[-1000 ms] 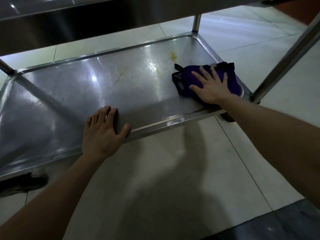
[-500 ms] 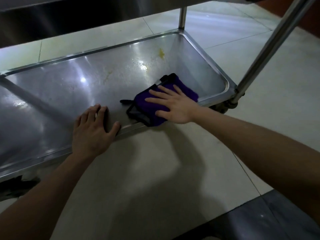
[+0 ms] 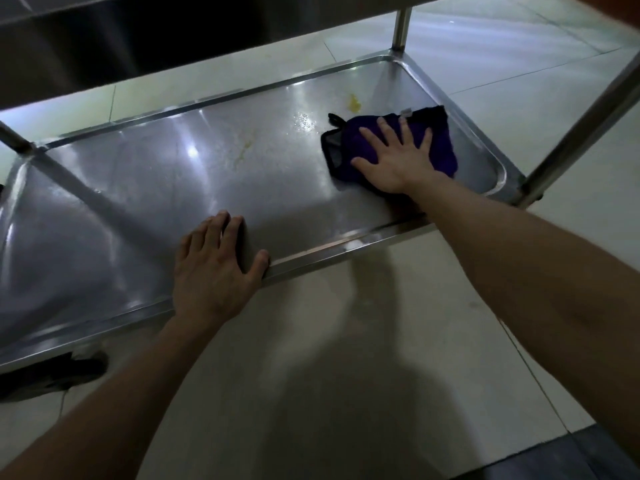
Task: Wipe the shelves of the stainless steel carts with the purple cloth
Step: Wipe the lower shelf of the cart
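Observation:
The bottom shelf of a stainless steel cart fills the upper half of the head view. A purple cloth with a black edge lies on its right end. My right hand presses flat on the cloth, fingers spread. My left hand rests on the shelf's near rim, fingers over the edge. Yellow stains mark the steel: one smear just beyond the cloth, another streak near the middle.
The underside of the cart's upper shelf hangs dark across the top. Upright posts stand at the right front, right rear and left. A black caster sits under the left end. Pale floor tiles surround the cart.
My right hand slid the cloth from the shelf's near rim back toward the far right end. My left hand stayed on the rim. The view shifted slightly.

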The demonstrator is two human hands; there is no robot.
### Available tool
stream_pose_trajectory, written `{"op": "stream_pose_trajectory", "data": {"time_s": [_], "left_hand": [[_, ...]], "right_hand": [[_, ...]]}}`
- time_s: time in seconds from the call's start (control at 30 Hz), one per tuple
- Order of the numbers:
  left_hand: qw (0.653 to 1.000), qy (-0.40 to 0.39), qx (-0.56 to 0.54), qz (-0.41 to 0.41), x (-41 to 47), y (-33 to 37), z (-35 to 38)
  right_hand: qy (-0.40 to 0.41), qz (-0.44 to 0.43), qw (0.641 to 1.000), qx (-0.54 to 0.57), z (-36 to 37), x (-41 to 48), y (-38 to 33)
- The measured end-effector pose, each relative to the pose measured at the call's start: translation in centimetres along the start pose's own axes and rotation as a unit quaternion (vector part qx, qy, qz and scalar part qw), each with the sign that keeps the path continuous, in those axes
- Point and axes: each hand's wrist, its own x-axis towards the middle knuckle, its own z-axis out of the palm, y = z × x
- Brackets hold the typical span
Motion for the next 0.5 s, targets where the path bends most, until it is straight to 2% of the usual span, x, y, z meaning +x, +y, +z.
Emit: {"op": "stream_pose_trajectory", "data": {"time_s": [0.1, 0.2, 0.37, 0.5], "left_hand": [[1.0, 0.005, 0.003, 0.007, 0.0, 0.0, 0.1], [0.999, 0.013, -0.046, 0.001, -0.2, 0.0, -0.1], [0.968, 0.1, -0.231, -0.003, -1.4, 0.3, -1.2], [0.929, 0.089, -0.359, -0.02, -1.4, -1.2, -2.9]], "right_hand": [[-0.009, -0.073, 0.997, -0.013, 1.3, -0.9, -6.3], [-0.009, -0.171, 0.985, -0.024, 3.4, -3.4, -11.0], [-0.005, -0.282, 0.958, -0.043, 4.9, -7.1, -11.7], [-0.029, -0.295, 0.955, -0.026, 4.3, -8.2, -11.1]]}}
